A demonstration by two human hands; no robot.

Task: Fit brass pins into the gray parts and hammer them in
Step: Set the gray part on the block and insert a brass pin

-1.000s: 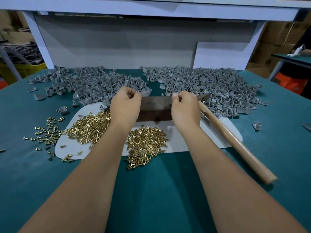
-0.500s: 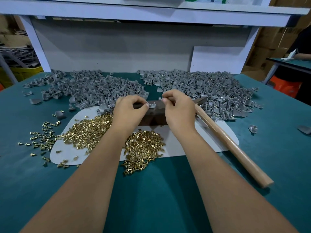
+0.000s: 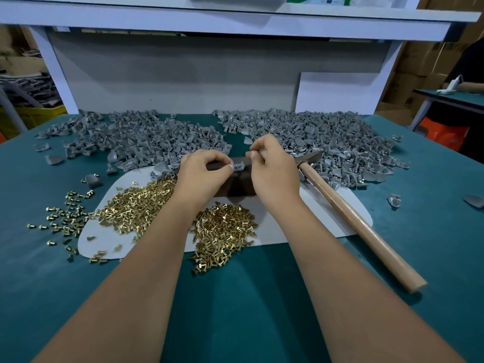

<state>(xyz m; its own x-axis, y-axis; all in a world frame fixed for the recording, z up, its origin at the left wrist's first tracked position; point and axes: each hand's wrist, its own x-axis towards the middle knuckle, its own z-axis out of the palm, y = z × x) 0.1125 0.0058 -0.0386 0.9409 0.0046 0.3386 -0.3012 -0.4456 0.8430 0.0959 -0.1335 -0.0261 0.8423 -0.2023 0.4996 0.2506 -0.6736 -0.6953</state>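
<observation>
My left hand (image 3: 203, 174) pinches a small gray part (image 3: 238, 166) on top of the dark metal block (image 3: 237, 186). Just right of it, my right hand (image 3: 273, 170) has its fingers curled with the tips pinched together near the part; whether they hold a pin is hidden. Two heaps of brass pins (image 3: 136, 205) (image 3: 225, 226) lie on a white sheet (image 3: 275, 226) in front of the block. A hammer with a wooden handle (image 3: 351, 218) rests to the right, its head beside my right hand.
Large piles of gray parts (image 3: 146, 142) (image 3: 327, 140) cover the back of the green table (image 3: 248, 297). Loose pins (image 3: 65, 216) are scattered at the left. A white shelf frame (image 3: 340, 93) stands behind. A person sits at another table (image 3: 458, 96) far right.
Both hands moved in from the ends of the block toward its middle. The left hand now pinches a gray part on the block, and the right hand's fingertips have come close to it.
</observation>
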